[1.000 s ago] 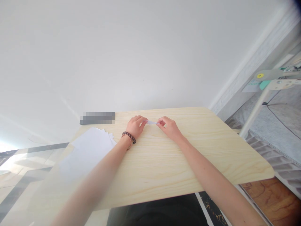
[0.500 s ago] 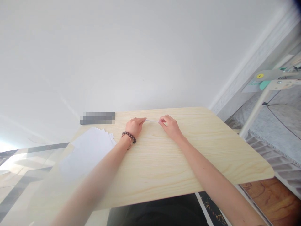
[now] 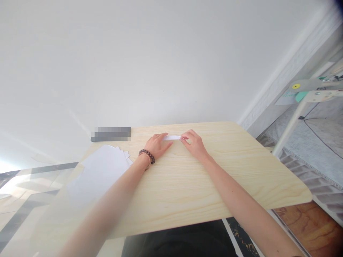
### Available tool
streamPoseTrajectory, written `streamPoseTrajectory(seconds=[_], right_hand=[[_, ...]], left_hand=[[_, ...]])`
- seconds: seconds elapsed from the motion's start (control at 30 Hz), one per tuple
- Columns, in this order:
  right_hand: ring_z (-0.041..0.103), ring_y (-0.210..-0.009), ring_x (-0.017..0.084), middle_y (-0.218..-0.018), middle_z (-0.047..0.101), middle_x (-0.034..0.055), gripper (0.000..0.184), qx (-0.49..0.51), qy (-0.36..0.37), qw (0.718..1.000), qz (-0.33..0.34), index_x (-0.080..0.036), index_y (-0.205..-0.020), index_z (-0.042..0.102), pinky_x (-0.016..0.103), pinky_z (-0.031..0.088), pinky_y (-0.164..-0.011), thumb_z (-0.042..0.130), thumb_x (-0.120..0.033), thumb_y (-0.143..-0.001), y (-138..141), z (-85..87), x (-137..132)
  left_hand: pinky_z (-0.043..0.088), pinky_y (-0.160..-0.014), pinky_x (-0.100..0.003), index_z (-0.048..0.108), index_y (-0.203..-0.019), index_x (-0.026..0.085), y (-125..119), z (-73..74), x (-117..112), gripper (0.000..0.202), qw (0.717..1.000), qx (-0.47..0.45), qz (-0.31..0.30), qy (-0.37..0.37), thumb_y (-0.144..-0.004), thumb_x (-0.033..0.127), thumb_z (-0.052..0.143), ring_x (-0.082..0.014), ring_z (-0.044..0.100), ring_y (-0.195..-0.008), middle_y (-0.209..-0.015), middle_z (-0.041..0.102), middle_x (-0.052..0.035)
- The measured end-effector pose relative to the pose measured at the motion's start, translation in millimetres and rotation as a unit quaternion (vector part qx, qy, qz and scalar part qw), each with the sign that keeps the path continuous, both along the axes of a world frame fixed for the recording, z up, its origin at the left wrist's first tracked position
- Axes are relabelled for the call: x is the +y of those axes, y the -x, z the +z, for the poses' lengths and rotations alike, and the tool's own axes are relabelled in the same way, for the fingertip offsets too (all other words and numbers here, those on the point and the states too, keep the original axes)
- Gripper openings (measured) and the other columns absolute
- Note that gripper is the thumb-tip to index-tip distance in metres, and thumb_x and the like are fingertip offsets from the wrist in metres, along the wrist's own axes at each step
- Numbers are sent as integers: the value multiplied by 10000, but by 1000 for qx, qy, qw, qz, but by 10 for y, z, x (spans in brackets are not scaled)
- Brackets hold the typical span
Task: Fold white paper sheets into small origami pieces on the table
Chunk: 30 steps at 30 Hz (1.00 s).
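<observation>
Near the far edge of the pale wooden table (image 3: 187,185), a narrow white paper strip (image 3: 173,137) lies flat between the two hands. Its long axis runs left to right, roughly parallel to the table's far edge, with one end pointing toward each hand. It is much longer than it is wide, and only the middle stretch shows.

The left hand (image 3: 158,144) lies spread and low, its fingers stretched out over the strip's left end and resting on it rather than curling round it. A dark beaded bracelet (image 3: 147,156) sits on that wrist. The right hand (image 3: 194,142) has its fingertips bunched together on the strip's right end, closed on it in a pinch. Both ends of the strip are covered by fingers, so where it stops cannot be made out, nor whether it is a single layer or folded.

Left of the left forearm, well apart from the strip, a loose stack of white sheets (image 3: 104,167) is fanned on the table; its near part fades into glare. Beyond the stack, at the far edge, a dark oblong object (image 3: 110,134) is blurred past recognition. At the right, off the table, a pale stand (image 3: 308,89) with a yellow dot is cut off by the frame edge.
</observation>
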State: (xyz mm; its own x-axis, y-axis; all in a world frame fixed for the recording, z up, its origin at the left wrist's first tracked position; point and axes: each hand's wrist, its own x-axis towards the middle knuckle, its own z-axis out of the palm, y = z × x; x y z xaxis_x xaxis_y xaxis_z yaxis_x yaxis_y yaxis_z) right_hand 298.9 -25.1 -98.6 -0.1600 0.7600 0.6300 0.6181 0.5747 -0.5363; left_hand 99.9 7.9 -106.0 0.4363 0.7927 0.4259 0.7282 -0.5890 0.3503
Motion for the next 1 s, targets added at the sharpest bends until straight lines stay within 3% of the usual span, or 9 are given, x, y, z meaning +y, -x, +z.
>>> streamPoseTrajectory(seconds=[0.23,0.53,0.77,1.0], right_hand=[[519,-754,129,-786,518,19,126,4,-17,1000,17,-207,-734,539,274,427,-716,444,-143,-788,14,17,3],[523,-755,123,-786,534,19,116,12,-6,1000,21,-198,-740,543,267,431,-719,455,-125,-762,5,3,8],[516,-732,113,-775,534,17,103,7,1,1000,26,-185,-745,540,250,429,-704,475,-107,-730,2,-28,29],[524,-722,114,-770,545,13,40,12,17,1000,22,-187,-757,530,251,428,-700,517,-170,-723,13,-15,13]], left_hand=[[389,-856,-370,427,-1167,196,-13,-15,22,437,999,-16,1,49,-834,466,340,-212,510,-993,-1043,588,-63],[426,-793,-325,416,-1172,216,-13,-1,16,430,997,-64,-4,38,-790,410,458,-179,522,-911,-957,554,-40],[419,-778,-312,488,-1019,220,-23,43,-11,255,995,-91,-17,35,-807,353,440,-163,517,-868,-930,558,-17],[399,-756,-297,514,-885,198,-28,98,-31,150,995,-91,-30,-35,-817,309,439,-156,485,-829,-833,532,-22]])
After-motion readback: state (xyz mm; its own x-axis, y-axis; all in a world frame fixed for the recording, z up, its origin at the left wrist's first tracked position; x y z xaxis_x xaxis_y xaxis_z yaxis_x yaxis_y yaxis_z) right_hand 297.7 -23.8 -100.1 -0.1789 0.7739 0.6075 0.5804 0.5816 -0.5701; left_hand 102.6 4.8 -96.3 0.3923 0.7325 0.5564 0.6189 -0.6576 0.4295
